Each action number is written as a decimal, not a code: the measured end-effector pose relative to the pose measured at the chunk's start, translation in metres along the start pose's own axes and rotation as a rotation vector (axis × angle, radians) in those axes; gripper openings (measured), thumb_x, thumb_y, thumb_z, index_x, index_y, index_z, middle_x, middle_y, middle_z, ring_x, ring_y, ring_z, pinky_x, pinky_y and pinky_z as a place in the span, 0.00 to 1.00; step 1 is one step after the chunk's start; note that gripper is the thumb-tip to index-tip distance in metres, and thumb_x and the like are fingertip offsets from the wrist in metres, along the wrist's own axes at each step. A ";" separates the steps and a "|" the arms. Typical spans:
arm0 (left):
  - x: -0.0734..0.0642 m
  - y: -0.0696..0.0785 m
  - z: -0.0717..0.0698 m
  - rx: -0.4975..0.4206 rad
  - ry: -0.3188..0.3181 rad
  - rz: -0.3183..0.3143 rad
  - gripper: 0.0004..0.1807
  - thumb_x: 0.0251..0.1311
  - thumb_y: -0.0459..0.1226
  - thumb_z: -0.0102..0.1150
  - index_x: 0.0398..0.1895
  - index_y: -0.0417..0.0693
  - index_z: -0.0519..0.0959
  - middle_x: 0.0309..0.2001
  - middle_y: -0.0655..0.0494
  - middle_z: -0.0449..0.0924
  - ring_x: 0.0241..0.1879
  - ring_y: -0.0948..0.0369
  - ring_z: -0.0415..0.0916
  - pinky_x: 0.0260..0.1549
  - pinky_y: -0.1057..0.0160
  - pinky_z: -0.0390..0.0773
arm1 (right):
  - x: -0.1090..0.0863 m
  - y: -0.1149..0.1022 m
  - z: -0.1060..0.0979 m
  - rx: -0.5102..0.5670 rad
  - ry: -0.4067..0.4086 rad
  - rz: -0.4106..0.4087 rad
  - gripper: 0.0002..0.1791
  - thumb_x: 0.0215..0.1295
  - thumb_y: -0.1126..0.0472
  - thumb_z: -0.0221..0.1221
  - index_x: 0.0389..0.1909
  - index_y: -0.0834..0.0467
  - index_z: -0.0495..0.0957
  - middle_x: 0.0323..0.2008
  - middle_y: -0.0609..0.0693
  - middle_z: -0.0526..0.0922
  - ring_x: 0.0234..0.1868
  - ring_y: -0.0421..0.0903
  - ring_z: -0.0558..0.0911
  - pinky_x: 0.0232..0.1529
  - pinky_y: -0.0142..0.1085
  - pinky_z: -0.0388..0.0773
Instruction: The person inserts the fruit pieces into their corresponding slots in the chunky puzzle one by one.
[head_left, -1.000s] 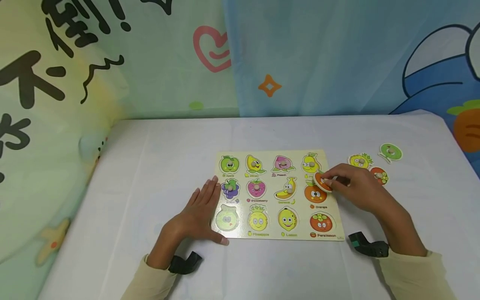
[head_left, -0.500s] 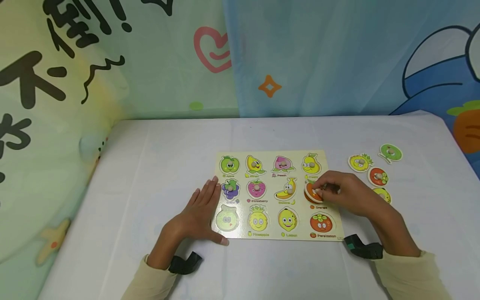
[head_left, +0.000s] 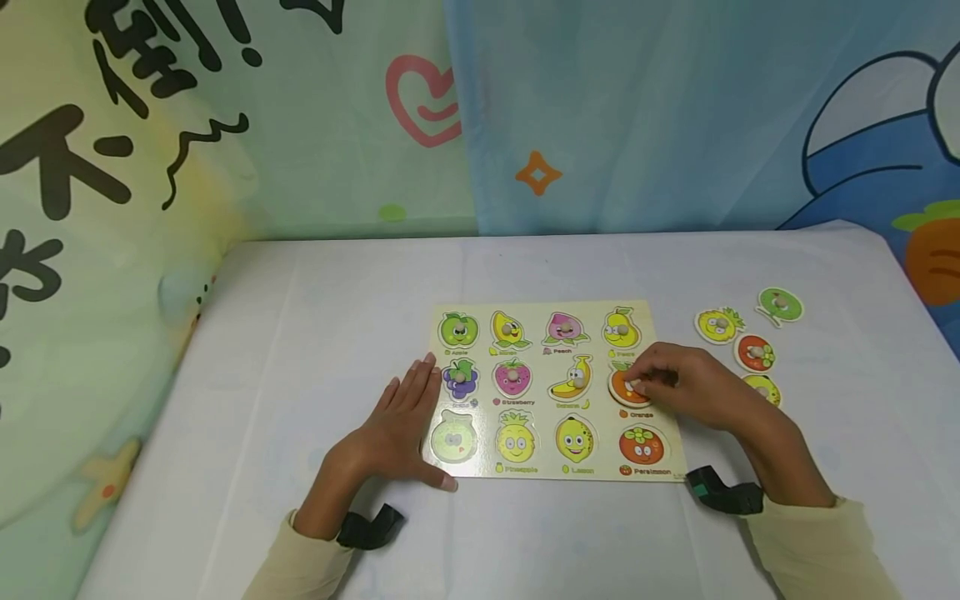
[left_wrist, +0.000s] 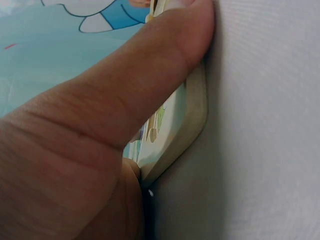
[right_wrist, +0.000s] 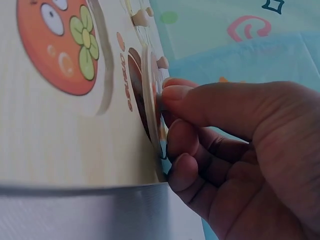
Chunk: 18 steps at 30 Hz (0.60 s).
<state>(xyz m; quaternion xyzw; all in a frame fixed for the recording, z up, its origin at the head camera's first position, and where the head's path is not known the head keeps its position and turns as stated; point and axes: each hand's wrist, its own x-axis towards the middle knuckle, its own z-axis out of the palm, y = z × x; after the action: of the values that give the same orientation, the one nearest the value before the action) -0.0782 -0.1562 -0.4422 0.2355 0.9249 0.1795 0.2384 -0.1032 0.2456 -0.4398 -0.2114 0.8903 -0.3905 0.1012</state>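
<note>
- Writing: the puzzle board (head_left: 543, 362) carries small English captions (head_left: 652, 469). Taken from board centre in the head view: "Peach" at twelve o'clock, "Orange" between three and four, "Persimmon" at four, "Lemon" near six, "Pineapple" at seven, "Strawberry" toward nine. Remaining captions too small to read with certainty.
- "Orange" also legible in the right wrist view, running lengthwise beside its recess. Large black characters (head_left: 52, 175) on the backdrop (head_left: 337, 183) at ten o'clock, partly cut by the frame.
- Right-hand grip (head_left: 693, 379): thumb and fingertips drawn together, pinching the orange piece (head_left: 622, 394) between them.
- Orange piece: on the board's three o'clock side, over the orange recess. Right wrist view shows it nearly edge-on, with a dark gap under part of it; not flush.
- Left-hand grip (head_left: 397, 425): at the board's nine o'clock; fingers straight across the margin, thumb along the near edge by the corner. Nothing pinched.
- Neighbours of the orange piece: banana piece (head_left: 572, 377) at nine o'clock, pear piece (head_left: 622, 327) at twelve, persimmon recess (head_left: 642, 446) near six.
- Edges: board lies flat on the white-clothed bench (head_left: 540, 542); cloth extends past all its sides, meeting the backdrop at twelve o'clock.
- Loose at two to three o'clock, off the board: pineapple piece (head_left: 717, 326), green piece (head_left: 782, 305), red piece (head_left: 754, 353), yellow piece (head_left: 765, 387); the last partly hidden behind the right hand.
</note>
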 end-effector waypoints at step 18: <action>0.000 -0.001 0.001 0.009 -0.006 0.001 0.79 0.31 0.64 0.77 0.77 0.40 0.34 0.77 0.48 0.23 0.75 0.53 0.22 0.70 0.47 0.35 | 0.001 -0.004 -0.002 -0.028 -0.040 0.187 0.09 0.63 0.68 0.63 0.43 0.59 0.85 0.36 0.47 0.82 0.35 0.47 0.75 0.32 0.32 0.73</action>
<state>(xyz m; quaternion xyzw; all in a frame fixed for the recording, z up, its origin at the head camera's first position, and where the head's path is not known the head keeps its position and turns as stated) -0.0780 -0.1570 -0.4434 0.2377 0.9248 0.1745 0.2402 -0.1036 0.2437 -0.4357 -0.1367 0.9092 -0.3627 0.1520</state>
